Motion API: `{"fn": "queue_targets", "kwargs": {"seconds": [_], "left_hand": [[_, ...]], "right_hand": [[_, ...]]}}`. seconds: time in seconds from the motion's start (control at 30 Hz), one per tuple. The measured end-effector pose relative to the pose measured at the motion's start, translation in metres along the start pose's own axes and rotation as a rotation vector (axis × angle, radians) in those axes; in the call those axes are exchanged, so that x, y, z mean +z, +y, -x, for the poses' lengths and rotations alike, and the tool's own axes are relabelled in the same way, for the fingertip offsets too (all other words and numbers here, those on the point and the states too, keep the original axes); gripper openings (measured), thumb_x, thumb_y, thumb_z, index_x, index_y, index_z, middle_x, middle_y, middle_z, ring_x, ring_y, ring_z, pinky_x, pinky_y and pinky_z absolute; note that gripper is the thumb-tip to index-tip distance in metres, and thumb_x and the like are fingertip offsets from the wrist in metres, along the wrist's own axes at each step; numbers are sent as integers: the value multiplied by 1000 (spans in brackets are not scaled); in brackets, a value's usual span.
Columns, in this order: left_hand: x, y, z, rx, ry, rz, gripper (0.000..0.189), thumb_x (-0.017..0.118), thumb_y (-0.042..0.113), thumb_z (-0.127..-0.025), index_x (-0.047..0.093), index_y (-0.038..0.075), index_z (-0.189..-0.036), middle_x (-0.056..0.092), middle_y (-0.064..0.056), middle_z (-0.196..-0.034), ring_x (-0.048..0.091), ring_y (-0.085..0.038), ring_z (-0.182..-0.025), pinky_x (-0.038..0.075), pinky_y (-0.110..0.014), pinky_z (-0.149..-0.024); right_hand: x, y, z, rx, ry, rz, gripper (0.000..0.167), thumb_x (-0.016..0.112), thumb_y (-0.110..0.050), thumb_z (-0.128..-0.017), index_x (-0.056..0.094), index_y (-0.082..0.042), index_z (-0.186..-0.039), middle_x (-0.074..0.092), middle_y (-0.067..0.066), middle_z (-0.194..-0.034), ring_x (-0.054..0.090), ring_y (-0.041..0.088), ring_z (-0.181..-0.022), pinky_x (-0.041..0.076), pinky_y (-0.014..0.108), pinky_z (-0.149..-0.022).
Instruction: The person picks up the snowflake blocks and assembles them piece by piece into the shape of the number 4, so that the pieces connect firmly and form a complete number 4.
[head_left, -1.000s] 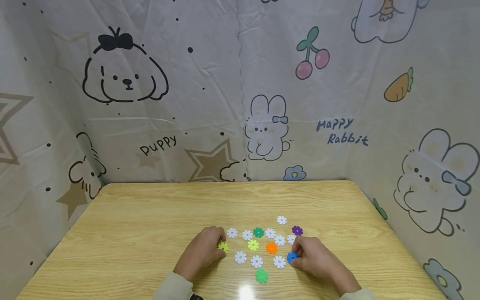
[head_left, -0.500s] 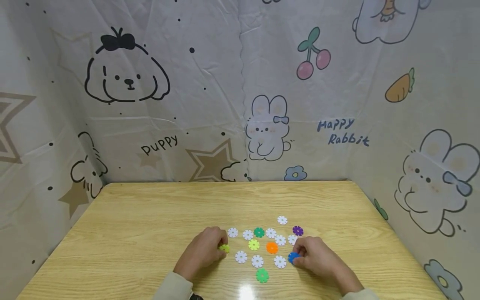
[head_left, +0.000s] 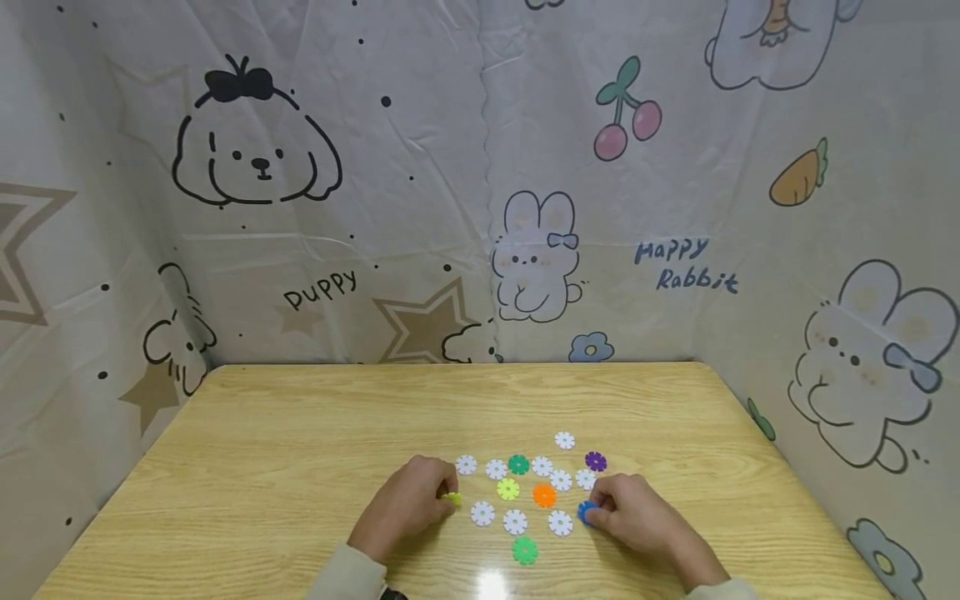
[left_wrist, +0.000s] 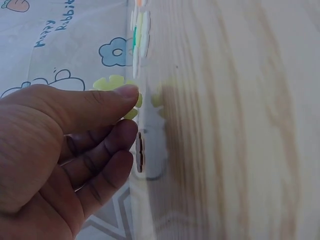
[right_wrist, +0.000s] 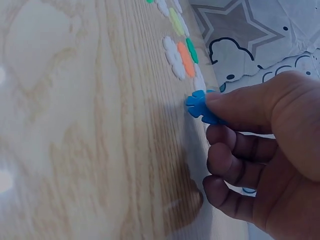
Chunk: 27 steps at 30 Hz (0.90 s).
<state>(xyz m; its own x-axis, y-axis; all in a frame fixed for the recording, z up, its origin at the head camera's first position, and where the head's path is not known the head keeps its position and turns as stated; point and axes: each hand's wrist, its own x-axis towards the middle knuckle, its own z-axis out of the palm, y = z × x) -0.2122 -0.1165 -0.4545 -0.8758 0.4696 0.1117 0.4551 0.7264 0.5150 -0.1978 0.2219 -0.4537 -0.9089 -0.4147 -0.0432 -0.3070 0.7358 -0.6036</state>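
My left hand point(head_left: 408, 498) pinches a yellow-green snowflake disc point(left_wrist: 111, 82) between thumb and fingers, at the left end of a spread of discs. In the head view this disc shows nearly edge-on. On the opposite side, my right hand point(head_left: 636, 512) pinches a blue snowflake disc point(right_wrist: 196, 104), its notched rim sticking out past the thumb. Between the hands lie an orange disc point(head_left: 544, 495), a yellow disc point(head_left: 507, 489) and several white discs, one of them a white disc point(head_left: 560, 523) just left of the blue one.
A dark green disc point(head_left: 518, 464) and a purple disc point(head_left: 596, 461) lie at the back of the spread, with a lighter green disc point(head_left: 525, 550) nearest the front. The wooden table point(head_left: 300, 417) meets a printed cloth point(head_left: 420, 167) behind and at both sides.
The yellow-green disc in my left hand has tipped from face-on to nearly edge-on. The blue disc has tilted a little in my right hand. Both hands have barely shifted.
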Motion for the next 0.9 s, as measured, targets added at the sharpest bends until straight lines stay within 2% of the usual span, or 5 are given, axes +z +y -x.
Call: {"fn": "queue_targets", "kwargs": {"seconds": [0.3, 0.63, 0.9], "left_hand": [[2, 7, -2, 12, 39, 32, 19, 76, -1, -80, 66, 14, -76, 55, 10, -72, 48, -6, -64, 44, -25, -59], [5, 8, -5, 1, 75, 53, 20, 73, 1, -79, 64, 17, -72, 54, 11, -71, 48, -6, -64, 44, -25, -58], [7, 9, -6, 16, 94, 69, 22, 72, 0, -79, 63, 18, -71, 53, 11, -68, 46, -6, -61, 43, -25, -56]], "right_hand": [[1, -6, -2, 23, 34, -49, 12, 71, -17, -93, 66, -11, -83, 56, -6, -72, 48, 12, -66, 41, 26, -58], [8, -14, -4, -26, 133, -108, 11, 72, -13, -91, 66, -9, -82, 56, -6, -72, 49, 10, -65, 43, 25, -61], [12, -22, -9, 21, 170, -156, 10, 71, -14, -92, 67, -9, -84, 58, -5, -75, 50, 13, -69, 44, 26, -64]]}}
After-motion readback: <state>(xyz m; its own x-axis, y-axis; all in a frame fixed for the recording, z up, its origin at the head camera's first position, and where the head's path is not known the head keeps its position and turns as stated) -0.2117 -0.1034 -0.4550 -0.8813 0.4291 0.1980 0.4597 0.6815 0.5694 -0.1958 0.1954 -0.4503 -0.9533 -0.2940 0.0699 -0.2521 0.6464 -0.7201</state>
